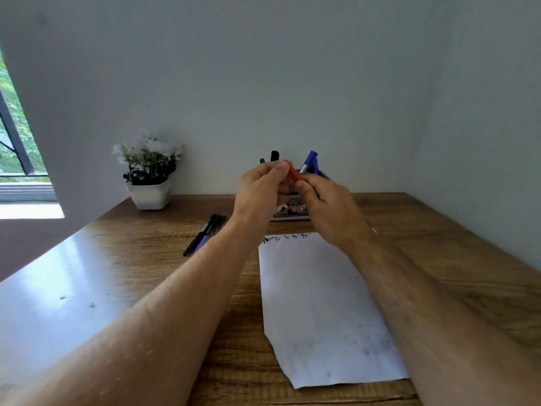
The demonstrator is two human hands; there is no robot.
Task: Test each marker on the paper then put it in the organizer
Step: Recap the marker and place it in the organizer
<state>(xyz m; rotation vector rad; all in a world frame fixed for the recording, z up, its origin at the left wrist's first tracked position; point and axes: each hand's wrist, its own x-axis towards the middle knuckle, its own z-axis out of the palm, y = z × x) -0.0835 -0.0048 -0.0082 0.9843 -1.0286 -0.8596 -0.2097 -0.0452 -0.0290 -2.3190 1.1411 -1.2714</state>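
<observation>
Both hands are raised above the desk and hold a red marker [293, 171] between them. My left hand [262, 189] pinches its upper end and my right hand [328, 203] grips the lower part. Behind the hands stands the organizer [289, 213], mostly hidden, with green, black and blue markers [311, 161] sticking up from it. A white sheet of paper [319, 306] lies on the desk below, with a row of scribbles [288, 237] along its far edge. Two or three dark markers [205, 234] lie on the desk left of the paper.
A white pot with white flowers [150, 174] stands at the back left against the wall. The wooden desk [439, 259] reaches the wall behind and on the right. A window is at the far left.
</observation>
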